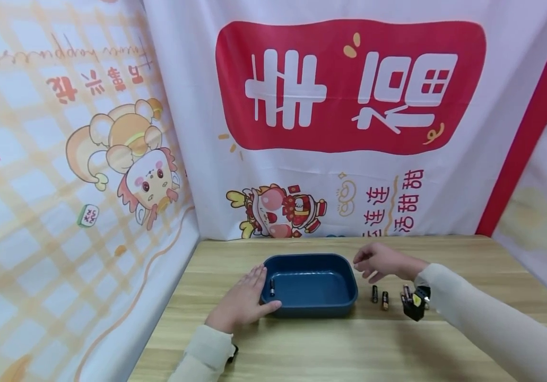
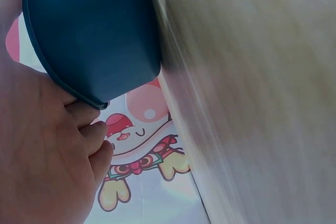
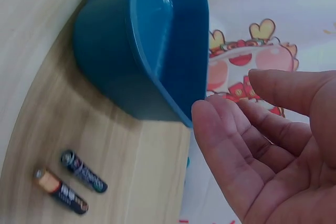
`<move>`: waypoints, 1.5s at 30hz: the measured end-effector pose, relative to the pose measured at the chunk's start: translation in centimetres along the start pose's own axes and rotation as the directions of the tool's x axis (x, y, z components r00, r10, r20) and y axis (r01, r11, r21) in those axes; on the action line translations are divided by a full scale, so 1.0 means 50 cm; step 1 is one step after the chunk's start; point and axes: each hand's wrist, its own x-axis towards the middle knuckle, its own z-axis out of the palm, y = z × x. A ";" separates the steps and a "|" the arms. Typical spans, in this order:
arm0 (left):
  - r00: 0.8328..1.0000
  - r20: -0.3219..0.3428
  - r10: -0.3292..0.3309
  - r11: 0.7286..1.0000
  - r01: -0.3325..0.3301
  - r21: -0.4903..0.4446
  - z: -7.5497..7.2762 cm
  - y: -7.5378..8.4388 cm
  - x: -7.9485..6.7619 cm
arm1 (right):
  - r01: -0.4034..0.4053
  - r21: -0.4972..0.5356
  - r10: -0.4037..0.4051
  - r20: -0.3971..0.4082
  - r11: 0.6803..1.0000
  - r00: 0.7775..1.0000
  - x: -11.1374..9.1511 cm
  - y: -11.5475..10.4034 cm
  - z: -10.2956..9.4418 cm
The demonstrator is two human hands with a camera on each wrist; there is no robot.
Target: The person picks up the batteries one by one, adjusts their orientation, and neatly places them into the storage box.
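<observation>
A dark blue rectangular basin stands on the wooden table, with one battery lying inside at its left end. My left hand rests on the basin's left rim, fingers laid along it and thumb spread over the near corner. Just off the right rim hovers my right hand, its fingers loosely bent; in the right wrist view nothing lies between thumb and fingers. Two batteries, a dark one and a black one with a copper-coloured end, lie side by side on the table right of the basin.
A black wrist device on the right wrist partly hides small objects whose kind I cannot tell. Behind the wooden table hangs a printed cloth; another cloth borders the left side.
</observation>
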 end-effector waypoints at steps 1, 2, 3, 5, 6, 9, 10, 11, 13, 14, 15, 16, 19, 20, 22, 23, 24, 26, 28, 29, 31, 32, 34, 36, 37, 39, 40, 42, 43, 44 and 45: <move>1.000 -0.001 0.002 1.000 -0.002 0.002 -0.003 -0.001 -0.001 | -0.003 0.003 0.003 -0.005 1.000 1.000 -0.005 0.001 -0.005; 1.000 0.000 0.002 1.000 -0.002 0.003 -0.005 -0.002 -0.001 | -0.007 0.008 0.007 -0.011 1.000 1.000 -0.010 0.002 -0.010; 1.000 -0.001 0.004 1.000 -0.004 0.005 -0.007 -0.003 -0.001 | -0.012 0.014 0.012 -0.016 1.000 1.000 -0.015 0.003 -0.015; 1.000 0.002 0.005 1.000 -0.005 0.007 -0.008 -0.004 -0.001 | -0.020 0.021 0.021 -0.031 1.000 0.999 -0.026 0.008 -0.025; 1.000 0.004 0.006 1.000 -0.006 0.007 -0.008 -0.005 -0.001 | -0.019 0.024 0.019 -0.033 1.000 0.999 -0.032 0.011 -0.030; 1.000 0.015 -0.005 1.000 0.005 0.011 -0.006 -0.006 -0.001 | -0.012 0.037 0.013 -0.036 0.999 0.999 -0.049 0.023 -0.045; 1.000 0.017 -0.008 1.000 0.008 0.010 -0.005 -0.006 -0.001 | -0.007 0.037 0.008 -0.038 0.999 0.999 -0.055 0.028 -0.051; 1.000 0.018 -0.009 1.000 0.009 0.009 -0.004 -0.007 -0.001 | -0.003 0.042 0.005 -0.040 0.999 0.999 -0.061 0.034 -0.056; 1.000 0.019 -0.014 1.000 0.013 0.007 -0.002 -0.007 -0.001 | 0.000 0.044 0.002 -0.046 0.999 0.999 -0.071 0.046 -0.066; 1.000 0.018 -0.014 1.000 0.014 0.007 0.000 -0.007 -0.001 | -0.002 0.049 0.004 -0.050 0.999 0.999 -0.075 0.054 -0.071; 1.000 0.018 -0.015 1.000 0.015 0.006 0.000 -0.007 -0.002 | -0.006 0.051 0.008 -0.056 0.999 0.998 -0.078 0.060 -0.075; 1.000 0.017 -0.016 1.000 0.016 0.005 0.001 -0.006 -0.002 | -0.010 0.050 0.013 -0.062 0.999 0.998 -0.082 0.068 -0.080; 1.000 0.019 -0.021 1.000 0.021 0.002 0.001 -0.005 -0.003 | -0.028 0.055 0.032 -0.075 0.998 0.997 -0.089 0.091 -0.093; 1.000 0.020 -0.022 1.000 0.022 0.002 0.001 -0.005 -0.003 | -0.034 0.061 0.039 -0.078 0.998 0.996 -0.091 0.098 -0.097; 1.000 0.019 -0.024 1.000 0.024 0.001 0.002 -0.004 -0.004 | -0.040 0.059 0.045 -0.083 0.997 0.996 -0.097 0.110 -0.105; 1.000 0.018 -0.022 1.000 0.022 0.001 0.002 -0.004 -0.004 | -0.042 0.065 0.047 -0.086 0.997 0.995 -0.099 0.116 -0.108; 1.000 0.017 -0.020 1.000 0.020 0.001 0.002 -0.004 -0.004 | -0.044 0.070 0.050 -0.090 0.997 0.995 -0.102 0.121 -0.112; 1.000 0.019 -0.019 1.000 0.019 0.005 0.002 -0.004 -0.004 | -0.048 0.071 0.055 -0.095 0.996 0.994 -0.107 0.129 -0.117; 1.000 0.022 -0.017 1.000 0.016 0.009 0.001 -0.004 -0.004 | -0.057 0.078 0.064 -0.103 0.995 0.993 -0.112 0.137 -0.122; 1.000 0.022 -0.016 1.000 0.016 0.012 0.001 -0.004 -0.004 | -0.056 0.075 0.064 -0.102 0.996 0.993 -0.115 0.141 -0.126; 1.000 0.022 -0.015 1.000 0.015 0.012 0.001 -0.004 -0.004 | -0.060 0.076 0.067 -0.104 0.995 0.992 -0.121 0.148 -0.131; 1.000 0.021 -0.014 1.000 0.014 0.012 0.002 -0.005 -0.003 | -0.061 0.084 0.070 -0.105 0.995 0.992 -0.123 0.152 -0.134; 1.000 0.020 -0.012 1.000 0.012 0.013 0.003 -0.005 -0.002 | -0.068 0.094 0.078 -0.111 0.993 0.991 -0.127 0.160 -0.141; 1.000 0.018 -0.012 1.000 0.012 0.010 0.004 -0.005 -0.001 | -0.078 0.100 0.089 -0.116 0.992 0.989 -0.131 0.168 -0.146; 1.000 0.019 -0.013 1.000 0.013 0.012 0.004 -0.004 0.000 | -0.086 0.104 0.098 -0.118 0.991 0.988 -0.131 0.173 -0.150; 1.000 0.019 -0.014 1.000 0.014 0.013 0.005 -0.004 0.001 | -0.105 0.095 0.117 -0.125 0.990 0.985 -0.131 0.184 -0.156; 1.000 0.017 -0.015 1.000 0.015 0.011 0.005 -0.004 0.001 | -0.115 0.096 0.127 -0.128 0.989 0.984 -0.131 0.189 -0.159; 1.000 0.016 -0.016 1.000 0.016 0.007 0.005 -0.005 0.001 | -0.134 0.106 0.148 -0.133 0.985 0.980 -0.130 0.201 -0.165; 1.000 0.014 -0.015 1.000 0.015 0.005 0.005 -0.005 0.002 | -0.140 0.108 0.154 -0.134 0.984 0.979 -0.131 0.208 -0.167; 1.000 0.012 -0.015 1.000 0.015 0.003 0.005 -0.005 0.003 | -0.145 0.116 0.160 -0.136 0.983 0.978 -0.131 0.214 -0.170; 1.000 0.011 -0.014 1.000 0.014 0.001 0.006 -0.005 0.003 | -0.149 0.130 0.167 -0.137 0.980 0.976 -0.132 0.220 -0.171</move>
